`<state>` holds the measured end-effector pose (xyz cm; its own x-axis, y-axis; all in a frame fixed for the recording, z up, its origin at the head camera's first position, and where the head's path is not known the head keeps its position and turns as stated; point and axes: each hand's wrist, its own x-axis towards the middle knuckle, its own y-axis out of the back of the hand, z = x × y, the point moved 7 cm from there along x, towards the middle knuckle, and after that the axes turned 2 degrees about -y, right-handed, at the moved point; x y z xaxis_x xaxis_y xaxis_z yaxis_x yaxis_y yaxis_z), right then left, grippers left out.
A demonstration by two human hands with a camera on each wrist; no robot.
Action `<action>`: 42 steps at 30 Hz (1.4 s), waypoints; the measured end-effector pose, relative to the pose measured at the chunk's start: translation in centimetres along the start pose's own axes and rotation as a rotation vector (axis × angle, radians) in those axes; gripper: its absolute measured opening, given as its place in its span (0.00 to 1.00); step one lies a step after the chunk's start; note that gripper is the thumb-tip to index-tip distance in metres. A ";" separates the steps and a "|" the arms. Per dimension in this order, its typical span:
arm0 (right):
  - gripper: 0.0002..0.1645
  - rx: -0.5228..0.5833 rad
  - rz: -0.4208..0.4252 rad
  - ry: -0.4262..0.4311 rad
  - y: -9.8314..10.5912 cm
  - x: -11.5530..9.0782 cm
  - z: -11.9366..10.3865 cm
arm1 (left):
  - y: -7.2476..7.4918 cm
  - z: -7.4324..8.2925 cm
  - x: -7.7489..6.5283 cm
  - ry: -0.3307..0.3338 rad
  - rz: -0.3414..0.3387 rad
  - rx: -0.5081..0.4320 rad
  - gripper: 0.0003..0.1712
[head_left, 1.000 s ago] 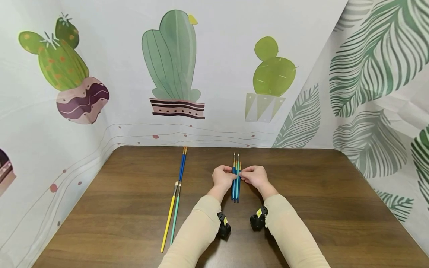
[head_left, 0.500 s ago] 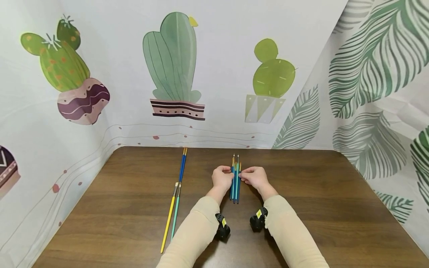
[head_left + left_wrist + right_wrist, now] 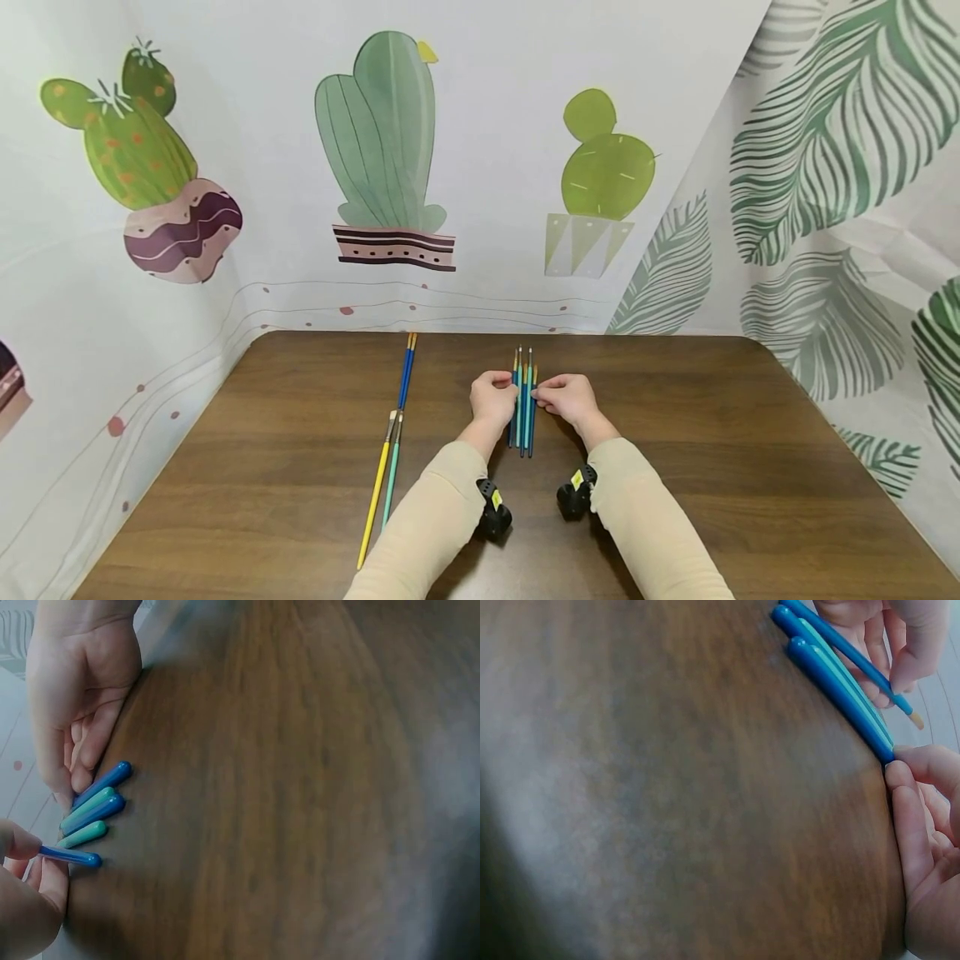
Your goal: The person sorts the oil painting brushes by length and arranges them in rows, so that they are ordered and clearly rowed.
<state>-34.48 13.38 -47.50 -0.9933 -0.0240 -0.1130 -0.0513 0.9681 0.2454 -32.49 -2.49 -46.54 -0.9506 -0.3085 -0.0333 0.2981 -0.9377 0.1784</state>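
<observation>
Several slim blue and teal paintbrushes (image 3: 522, 417) lie side by side on the table, bristle ends pointing away. My left hand (image 3: 492, 402) is at their left side. Its thumb and finger pinch the leftmost blue paintbrush (image 3: 71, 856), which stands slightly apart from the teal paintbrush (image 3: 84, 835) beside it. On the other side, my right hand (image 3: 573, 398) pinches the rightmost blue paintbrush (image 3: 836, 697) with thumb and fingertip. The fingers hide part of the handles in the wrist views.
Left of the hands, a yellow paintbrush (image 3: 374, 500) and a teal one (image 3: 392, 475) lie on the brown wooden table (image 3: 247, 467). Two blue paintbrushes (image 3: 407, 371) lie beyond them near the far edge. A cactus-print cloth (image 3: 495, 167) hangs behind the table.
My left hand has shifted slightly left with the leftmost blue paintbrush. The row has spread wider, and a second teal paintbrush now shows in it. My right hand has barely moved.
</observation>
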 end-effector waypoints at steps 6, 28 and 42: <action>0.13 -0.038 0.021 -0.069 0.0 0.1 0.2 | 0.5 0.3 0.4 0.003 0.008 -0.039 0.11; 0.14 -0.022 -0.002 -0.089 -0.1 0.3 0.5 | 2.9 1.4 2.1 0.001 0.011 -0.132 0.13; 0.13 -0.030 0.003 -0.092 -0.1 0.1 0.3 | 4.6 1.6 3.4 0.004 0.015 -0.142 0.16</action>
<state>-34.56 13.37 -47.85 -0.9798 0.0033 -0.2002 -0.0528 0.9601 0.2745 -34.45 -7.62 -44.27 -0.9458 -0.3228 -0.0355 0.3215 -0.9461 0.0384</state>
